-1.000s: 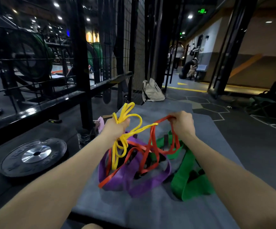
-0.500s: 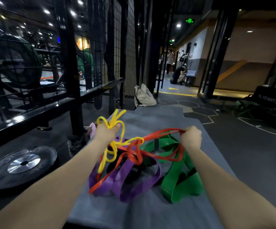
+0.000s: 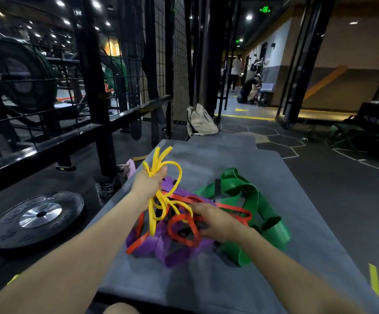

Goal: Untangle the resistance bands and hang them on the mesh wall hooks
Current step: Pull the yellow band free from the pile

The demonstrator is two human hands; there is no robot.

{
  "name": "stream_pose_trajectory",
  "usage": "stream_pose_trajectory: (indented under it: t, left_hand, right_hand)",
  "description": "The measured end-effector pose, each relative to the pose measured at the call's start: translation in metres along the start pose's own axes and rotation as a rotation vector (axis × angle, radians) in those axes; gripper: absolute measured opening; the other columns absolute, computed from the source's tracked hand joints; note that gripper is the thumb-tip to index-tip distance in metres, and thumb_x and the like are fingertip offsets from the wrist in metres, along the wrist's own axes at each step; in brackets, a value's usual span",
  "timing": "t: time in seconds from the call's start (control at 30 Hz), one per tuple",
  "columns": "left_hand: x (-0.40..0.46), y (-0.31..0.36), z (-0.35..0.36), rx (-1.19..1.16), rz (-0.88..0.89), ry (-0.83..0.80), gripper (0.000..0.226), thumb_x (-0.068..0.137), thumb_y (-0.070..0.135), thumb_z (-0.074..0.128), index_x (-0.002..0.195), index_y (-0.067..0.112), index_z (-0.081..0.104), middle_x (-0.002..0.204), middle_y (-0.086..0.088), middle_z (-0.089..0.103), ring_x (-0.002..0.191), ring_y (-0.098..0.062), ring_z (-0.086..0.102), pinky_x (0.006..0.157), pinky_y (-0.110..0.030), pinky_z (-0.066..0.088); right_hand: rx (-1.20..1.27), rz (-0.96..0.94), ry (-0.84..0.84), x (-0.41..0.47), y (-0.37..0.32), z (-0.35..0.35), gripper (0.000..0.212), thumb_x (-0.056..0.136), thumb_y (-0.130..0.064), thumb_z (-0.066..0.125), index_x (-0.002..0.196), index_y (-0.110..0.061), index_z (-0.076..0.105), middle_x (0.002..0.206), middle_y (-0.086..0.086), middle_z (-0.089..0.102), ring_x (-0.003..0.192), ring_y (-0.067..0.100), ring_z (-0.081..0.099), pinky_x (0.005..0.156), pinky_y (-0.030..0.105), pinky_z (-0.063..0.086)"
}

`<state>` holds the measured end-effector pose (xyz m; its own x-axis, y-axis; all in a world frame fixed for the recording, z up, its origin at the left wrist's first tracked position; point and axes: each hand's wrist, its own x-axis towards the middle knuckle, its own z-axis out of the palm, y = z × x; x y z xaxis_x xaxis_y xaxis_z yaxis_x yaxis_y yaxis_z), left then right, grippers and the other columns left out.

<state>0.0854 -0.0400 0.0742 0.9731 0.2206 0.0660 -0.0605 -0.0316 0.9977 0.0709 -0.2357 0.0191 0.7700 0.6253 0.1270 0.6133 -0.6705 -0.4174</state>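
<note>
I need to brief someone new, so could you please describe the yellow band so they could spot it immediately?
Find the grey mat on the gym floor, where a heap of coloured bands lies. The yellow band is bunched in the left hand, raised above the heap. It is the thinnest, far narrower than the purple band and green band.

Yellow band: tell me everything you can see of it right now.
The yellow band is the thinnest here, a narrow flat strap that looks like rubber. The left hand grips it bunched, loops sticking up past the fist and strands hanging below. Lower strands cross the red band above the purple band, so it looks tangled. The right hand reaches into that crossing; its fingers are blurred.
</note>
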Motion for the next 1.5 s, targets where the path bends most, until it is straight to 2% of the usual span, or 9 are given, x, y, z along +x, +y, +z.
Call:
stream_pose_trajectory:
  t: [0.17, 0.4, 0.47, 0.6, 0.73, 1.03, 1.2, 1.4, 1.5]
  left_hand:
    - [0.000, 0.004, -0.005, 0.005, -0.029, 0.003, 0.022, 0.091, 0.031, 0.058, 0.095, 0.010, 0.060, 0.060, 0.000, 0.039, 0.053, -0.015, 0.037, 0.051, -0.026, 0.034]
    - [-0.005, 0.009, -0.013, -0.057, -0.076, -0.025, 0.021, 0.090, 0.034, 0.058, 0.085, 0.013, 0.058, 0.059, -0.001, 0.039, 0.048, -0.014, 0.039, 0.051, -0.027, 0.038]
    - [-0.011, 0.016, -0.005, -0.093, -0.066, -0.065, 0.020, 0.092, 0.031, 0.055, 0.089, 0.011, 0.057, 0.058, 0.001, 0.038, 0.045, -0.011, 0.036, 0.042, -0.021, 0.037]
    - [-0.019, 0.029, 0.011, -0.117, -0.040, -0.116, 0.022, 0.093, 0.028, 0.054, 0.075, 0.017, 0.057, 0.060, 0.001, 0.032, 0.053, -0.011, 0.030, 0.036, -0.015, 0.031]
    - [-0.020, 0.031, 0.011, -0.123, -0.080, -0.115, 0.023, 0.093, 0.031, 0.054, 0.076, 0.015, 0.057, 0.062, 0.002, 0.032, 0.055, -0.011, 0.030, 0.048, -0.023, 0.028]
    - [-0.007, 0.031, -0.012, -0.373, -0.114, 0.055, 0.023, 0.090, 0.031, 0.057, 0.072, 0.018, 0.055, 0.058, 0.000, 0.053, 0.042, -0.013, 0.053, 0.043, -0.022, 0.047]
    - [-0.013, 0.032, 0.007, -0.279, -0.100, 0.000, 0.032, 0.089, 0.037, 0.057, 0.067, 0.016, 0.048, 0.053, -0.003, 0.042, 0.035, -0.016, 0.044, 0.033, -0.022, 0.042]
    - [-0.009, 0.041, 0.078, -0.207, -0.134, -0.264, 0.022, 0.085, 0.030, 0.064, 0.069, 0.023, 0.051, 0.044, 0.004, 0.052, 0.034, -0.009, 0.048, 0.046, -0.022, 0.039]
    - [0.008, 0.042, 0.114, -0.202, -0.162, -0.308, 0.019, 0.084, 0.025, 0.067, 0.071, 0.019, 0.054, 0.039, 0.004, 0.056, 0.034, -0.007, 0.052, 0.049, -0.020, 0.038]
  right_hand:
    - [0.137, 0.044, 0.133, 0.002, -0.009, 0.023, 0.015, 0.079, -0.022, 0.071, 0.093, -0.018, 0.069, 0.084, -0.002, 0.067, 0.080, 0.013, 0.061, 0.073, 0.027, 0.049]
    - [0.422, 0.357, 0.521, -0.013, 0.010, -0.016, 0.013, 0.077, -0.017, 0.074, 0.086, -0.025, 0.076, 0.047, -0.026, 0.059, 0.045, -0.007, 0.050, 0.053, 0.012, 0.040]
    - [0.465, 0.442, 0.611, -0.012, 0.012, -0.027, 0.011, 0.080, -0.015, 0.071, 0.085, -0.022, 0.077, 0.046, -0.025, 0.060, 0.047, -0.008, 0.053, 0.055, 0.010, 0.045]
    - [0.619, 0.656, 0.823, -0.011, 0.031, -0.037, 0.024, 0.081, -0.018, 0.069, 0.060, -0.029, 0.073, 0.066, 0.006, 0.072, 0.074, 0.034, 0.070, 0.077, 0.051, 0.056]
    - [0.685, 0.868, 0.956, -0.028, 0.037, -0.051, 0.015, 0.084, -0.019, 0.067, 0.088, -0.007, 0.075, 0.078, 0.015, 0.071, 0.065, 0.025, 0.064, 0.081, 0.041, 0.057]
    - [0.671, 1.154, 1.036, -0.074, 0.059, -0.060, 0.024, 0.086, -0.022, 0.066, 0.090, 0.001, 0.072, 0.083, 0.019, 0.068, 0.080, 0.033, 0.065, 0.077, 0.036, 0.053]
    - [0.484, 0.931, 0.891, -0.073, 0.051, -0.059, 0.013, 0.084, -0.020, 0.067, 0.088, -0.010, 0.074, 0.077, 0.009, 0.070, 0.074, 0.025, 0.064, 0.074, 0.038, 0.054]
    - [0.699, 0.548, 0.683, -0.053, 0.038, -0.073, 0.044, 0.083, 0.004, 0.063, 0.126, -0.001, 0.054, 0.123, 0.019, 0.061, 0.105, 0.021, 0.059, 0.094, 0.032, 0.047]
    - [0.747, 0.479, 0.668, -0.046, 0.038, -0.089, 0.038, 0.089, -0.012, 0.060, 0.126, -0.008, 0.053, 0.123, 0.014, 0.061, 0.104, 0.016, 0.057, 0.087, 0.028, 0.044]
